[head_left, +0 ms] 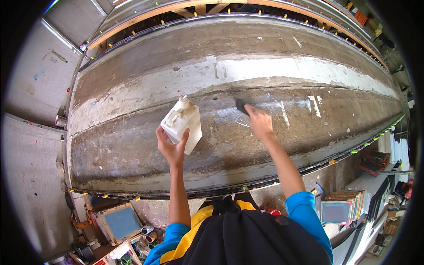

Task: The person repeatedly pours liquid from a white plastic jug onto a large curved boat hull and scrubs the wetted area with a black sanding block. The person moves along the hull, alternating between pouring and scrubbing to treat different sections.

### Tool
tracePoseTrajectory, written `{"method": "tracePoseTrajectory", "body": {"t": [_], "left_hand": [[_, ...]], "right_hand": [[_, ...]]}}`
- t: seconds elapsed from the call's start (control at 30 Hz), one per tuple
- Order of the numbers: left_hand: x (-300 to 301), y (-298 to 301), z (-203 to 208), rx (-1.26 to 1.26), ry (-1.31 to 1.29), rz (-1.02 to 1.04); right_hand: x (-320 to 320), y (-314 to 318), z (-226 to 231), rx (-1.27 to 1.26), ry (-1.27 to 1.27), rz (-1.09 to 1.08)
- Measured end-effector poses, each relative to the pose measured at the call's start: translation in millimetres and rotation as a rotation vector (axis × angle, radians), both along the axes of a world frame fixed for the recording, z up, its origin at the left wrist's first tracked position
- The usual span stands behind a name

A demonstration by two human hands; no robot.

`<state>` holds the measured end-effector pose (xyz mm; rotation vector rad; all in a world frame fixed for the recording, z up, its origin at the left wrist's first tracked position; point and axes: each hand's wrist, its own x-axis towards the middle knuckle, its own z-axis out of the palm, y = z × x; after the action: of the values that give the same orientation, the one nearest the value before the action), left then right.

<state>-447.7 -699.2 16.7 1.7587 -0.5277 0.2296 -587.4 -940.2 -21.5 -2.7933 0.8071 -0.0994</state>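
My left hand (171, 148) is closed around the lower part of a whitish plastic jug (182, 123), its thumb on the near side. The jug is tilted, with its neck pointing away from me, above a long, stained brown table (247, 150). To the right, my right hand (260, 121) presses a dark, flat pad (241, 106) against the tabletop; I cannot make out whether it is cloth or sponge. Around the pad the surface has a pale, bluish smear (226, 114). White peeling strips (314, 106) mark the tabletop right of my hand.
A wide white band (282, 68) runs along the table's far half. Small yellow and green clips line its edges. Framed screens (121, 222) and jars stand below at the left; more stacked frames (338, 212) lie at the right. Another wood-edged table (212, 9) lies beyond.
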Motion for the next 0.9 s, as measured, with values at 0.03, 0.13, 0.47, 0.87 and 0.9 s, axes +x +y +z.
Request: {"method": "tracePoseTrajectory", "body": {"t": [0.03, 0.13, 0.47, 0.87, 0.9], "left_hand": [[-0.7, -0.7, -0.6, -0.005, 0.004, -0.008], [5.1, 14.2, -4.8, -0.015, 0.020, 0.041], [3.8, 24.7, 0.8, 0.008, -0.017, 0.038], [7.5, 40.2, 0.6, -0.048, 0.018, 0.016], [6.1, 40.1, 1.0, -0.041, 0.004, 0.016]], "right_hand": [[-7.3, 5.3, -27.5, -0.179, -0.070, 0.106], [-22.6, 71.4, -33.7, -0.334, -0.260, 0.412], [27.4, 22.4, -12.5, -0.105, -0.156, 0.362], [23.2, 42.1, -4.2, -0.024, -0.165, 0.341], [22.3, 44.4, -7.5, -0.116, -0.200, 0.362]]}}
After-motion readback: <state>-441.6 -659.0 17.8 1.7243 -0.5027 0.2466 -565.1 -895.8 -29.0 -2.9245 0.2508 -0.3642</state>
